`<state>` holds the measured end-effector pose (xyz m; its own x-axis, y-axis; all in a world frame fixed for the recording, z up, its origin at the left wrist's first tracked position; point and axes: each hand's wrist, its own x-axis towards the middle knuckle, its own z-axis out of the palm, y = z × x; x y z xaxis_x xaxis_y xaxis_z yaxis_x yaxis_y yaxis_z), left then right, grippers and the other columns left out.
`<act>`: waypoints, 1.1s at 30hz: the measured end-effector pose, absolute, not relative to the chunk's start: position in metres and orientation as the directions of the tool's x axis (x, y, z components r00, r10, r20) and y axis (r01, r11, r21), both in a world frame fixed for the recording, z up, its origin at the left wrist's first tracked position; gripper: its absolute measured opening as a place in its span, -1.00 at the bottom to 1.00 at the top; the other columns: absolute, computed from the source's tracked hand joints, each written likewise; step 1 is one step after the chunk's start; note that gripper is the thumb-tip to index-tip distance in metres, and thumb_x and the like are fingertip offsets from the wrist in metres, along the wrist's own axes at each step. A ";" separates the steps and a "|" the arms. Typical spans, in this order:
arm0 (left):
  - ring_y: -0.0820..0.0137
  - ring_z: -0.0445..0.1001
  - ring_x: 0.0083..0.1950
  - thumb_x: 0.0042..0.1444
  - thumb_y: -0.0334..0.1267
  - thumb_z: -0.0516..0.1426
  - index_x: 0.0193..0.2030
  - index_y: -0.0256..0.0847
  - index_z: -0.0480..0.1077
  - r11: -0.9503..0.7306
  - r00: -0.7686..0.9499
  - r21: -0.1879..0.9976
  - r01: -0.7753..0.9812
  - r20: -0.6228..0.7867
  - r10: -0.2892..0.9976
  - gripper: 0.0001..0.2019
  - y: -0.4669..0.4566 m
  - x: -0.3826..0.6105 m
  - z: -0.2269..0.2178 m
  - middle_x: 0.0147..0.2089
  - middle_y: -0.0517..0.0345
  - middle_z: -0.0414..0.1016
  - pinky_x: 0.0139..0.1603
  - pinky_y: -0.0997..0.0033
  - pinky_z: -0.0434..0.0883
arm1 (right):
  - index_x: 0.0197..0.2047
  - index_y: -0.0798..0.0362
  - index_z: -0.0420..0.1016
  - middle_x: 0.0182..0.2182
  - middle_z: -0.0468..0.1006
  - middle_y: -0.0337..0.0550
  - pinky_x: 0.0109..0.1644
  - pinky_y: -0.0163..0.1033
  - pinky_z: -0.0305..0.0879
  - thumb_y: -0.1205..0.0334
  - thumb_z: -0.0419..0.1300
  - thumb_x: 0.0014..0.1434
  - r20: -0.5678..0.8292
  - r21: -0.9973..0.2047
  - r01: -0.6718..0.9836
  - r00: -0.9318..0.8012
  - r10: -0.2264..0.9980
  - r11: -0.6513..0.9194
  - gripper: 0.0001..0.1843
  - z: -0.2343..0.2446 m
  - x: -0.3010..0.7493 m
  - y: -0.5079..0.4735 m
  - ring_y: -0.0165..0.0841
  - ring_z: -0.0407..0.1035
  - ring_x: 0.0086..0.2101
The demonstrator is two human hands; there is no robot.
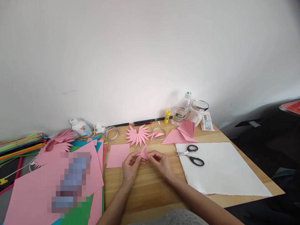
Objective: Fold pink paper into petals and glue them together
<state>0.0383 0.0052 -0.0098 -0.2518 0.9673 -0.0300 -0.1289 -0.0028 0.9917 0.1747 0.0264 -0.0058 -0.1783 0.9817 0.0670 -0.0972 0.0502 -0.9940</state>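
A small folded piece of pink paper (143,152) is held up over the wooden table between both hands. My left hand (130,163) pinches its left side, thumb toward me. On the opposite edge, my right hand (159,161) grips it with thumb and fingertips. Just beyond lies a pink paper star (138,135) of many pointed folds, with small folded pink pieces (154,135) at its right. Flat to the left of my left hand is a pink paper square (118,155).
Black-handled scissors (192,154) lie on a white sheet (225,172) at the right. A water bottle (181,111), a mug (196,112) and a yellow glue stick (167,116) stand near the wall. Large pink sheets (35,190) cover the left side, beside wire rings (112,133).
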 end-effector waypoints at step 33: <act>0.36 0.47 -0.33 -0.20 -0.20 0.31 -0.05 -0.29 0.40 0.088 0.009 0.962 -0.257 -0.089 0.996 -0.49 0.006 0.035 -0.016 -0.27 -0.01 0.53 -0.46 0.49 0.39 | -0.44 0.07 0.49 -0.49 0.47 -0.22 -0.36 -0.29 0.30 0.05 0.27 -0.04 0.049 -0.954 -0.298 -0.282 0.958 -0.038 -0.76 -0.006 0.176 0.029 -0.40 0.35 -0.48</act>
